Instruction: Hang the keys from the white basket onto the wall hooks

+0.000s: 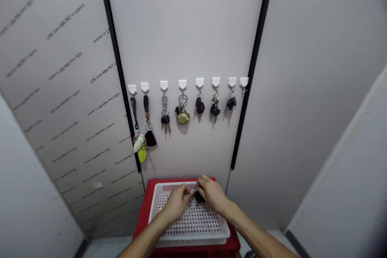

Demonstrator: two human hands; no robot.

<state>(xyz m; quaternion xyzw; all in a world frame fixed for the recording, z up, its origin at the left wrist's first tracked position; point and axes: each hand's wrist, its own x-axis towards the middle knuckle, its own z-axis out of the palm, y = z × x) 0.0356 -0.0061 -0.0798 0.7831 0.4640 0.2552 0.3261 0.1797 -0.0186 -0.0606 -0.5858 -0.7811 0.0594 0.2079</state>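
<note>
Both of my hands meet over a white perforated basket (208, 231) that rests on a red stool (142, 217). My left hand (177, 201) and my right hand (211, 193) are closed together on a bunch of keys with a black fob (197, 197), held just above the basket floor. On the wall above runs a row of white hooks (182, 84). Most carry key sets, such as a black car key (200, 105) and a brass fish-shaped tag (183, 117). The rightmost hook (243, 82) hangs bare.
Grey wall panels with black seams (116, 64) enclose the spot on both sides. A set with a green and white charm (140, 147) hangs lowest at the left end of the row. A light floor strip (105, 246) shows beside the stool.
</note>
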